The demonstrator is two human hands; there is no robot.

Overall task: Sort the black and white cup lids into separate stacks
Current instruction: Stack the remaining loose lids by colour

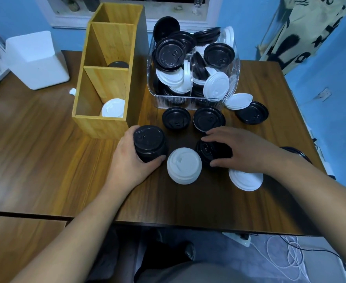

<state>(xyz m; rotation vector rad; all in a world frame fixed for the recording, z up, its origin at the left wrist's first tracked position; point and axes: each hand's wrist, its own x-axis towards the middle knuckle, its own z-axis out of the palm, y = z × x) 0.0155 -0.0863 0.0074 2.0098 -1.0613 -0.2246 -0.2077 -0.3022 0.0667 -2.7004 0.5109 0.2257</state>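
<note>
My left hand (127, 160) grips a tall stack of black lids (149, 142) standing on the table. A stack of white lids (184, 165) stands just to its right. My right hand (241, 150) curls over a shorter stack of black lids (207, 151), fingers and thumb around its sides. A single white lid (245, 179) lies under my right wrist. Loose black lids (175, 118) (208, 119) (252, 112) sit farther back. A clear bin (234, 78) holds several mixed black and white lids.
A bamboo divider box (98, 121) stands at the left, with a white lid (113, 108) in its near compartment and a black lid (118, 64) in the middle one. A white container (36, 60) sits far left. The table's front edge (188, 225) is near me.
</note>
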